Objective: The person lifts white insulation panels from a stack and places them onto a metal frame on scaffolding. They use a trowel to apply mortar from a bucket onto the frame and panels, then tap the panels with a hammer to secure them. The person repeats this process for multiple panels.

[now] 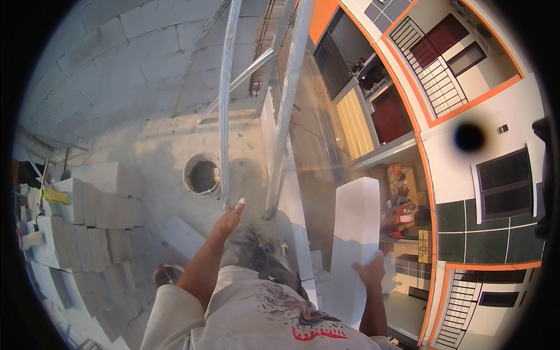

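Note:
My right hand [371,269] grips the right edge of a long pale lightweight concrete block [354,224], which stands on end at my right side. The thumb lies across the block's face, and the fingers are partly hidden at its edge. My left hand [231,218] is at the lower visible part of a grey metal post [226,116], with its fingers closed around it. A round bucket [185,175] with grey mix inside stands on the floor beyond that hand. Another pale block [185,236] lies flat beside my left forearm.
Stacked blocks [105,245] fill the left side, with a yellow-green object [55,196] on top. A second metal post [287,116] and a low block wall [294,233] stand ahead. Past the wall is a drop to a lane and an orange-trimmed building [501,131].

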`<state>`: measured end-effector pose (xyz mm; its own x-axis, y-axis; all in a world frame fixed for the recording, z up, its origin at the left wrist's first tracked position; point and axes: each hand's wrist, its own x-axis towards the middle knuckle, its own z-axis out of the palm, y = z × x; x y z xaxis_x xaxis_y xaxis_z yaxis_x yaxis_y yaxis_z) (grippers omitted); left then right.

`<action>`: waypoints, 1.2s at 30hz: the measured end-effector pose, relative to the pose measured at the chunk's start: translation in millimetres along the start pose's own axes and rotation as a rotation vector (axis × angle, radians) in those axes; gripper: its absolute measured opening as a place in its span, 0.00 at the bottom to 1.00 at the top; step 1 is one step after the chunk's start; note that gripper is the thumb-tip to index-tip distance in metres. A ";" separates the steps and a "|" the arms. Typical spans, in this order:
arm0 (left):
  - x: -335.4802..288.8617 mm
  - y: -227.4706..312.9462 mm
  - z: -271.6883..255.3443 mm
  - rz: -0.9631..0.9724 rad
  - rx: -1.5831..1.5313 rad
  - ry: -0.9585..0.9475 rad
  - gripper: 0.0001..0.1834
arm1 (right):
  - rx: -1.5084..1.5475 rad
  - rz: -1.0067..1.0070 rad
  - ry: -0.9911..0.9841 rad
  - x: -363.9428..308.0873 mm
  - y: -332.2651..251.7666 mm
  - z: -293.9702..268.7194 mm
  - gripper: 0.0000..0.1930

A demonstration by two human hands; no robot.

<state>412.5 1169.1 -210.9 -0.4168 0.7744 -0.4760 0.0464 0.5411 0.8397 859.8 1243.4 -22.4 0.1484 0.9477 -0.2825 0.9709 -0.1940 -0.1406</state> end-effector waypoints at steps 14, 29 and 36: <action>358.2 31.5 80.5 -0.296 -0.312 0.092 0.39 | 0.155 -0.362 -0.151 367.1 -304.2 74.7 0.39; 503.5 18.3 149.4 -0.111 -0.213 -0.171 0.29 | -0.038 -0.443 -0.070 554.8 -593.9 140.7 0.39; 508.8 -2.1 155.0 -0.212 -0.323 -0.249 0.31 | 0.057 -0.401 -0.249 581.9 -630.1 166.5 0.43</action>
<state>341.0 1612.8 -495.4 -0.1534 0.7341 -0.6615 -0.3184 0.5970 0.7364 303.0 1875.0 -256.2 -0.2924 0.8624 -0.4133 0.9294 0.1544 -0.3353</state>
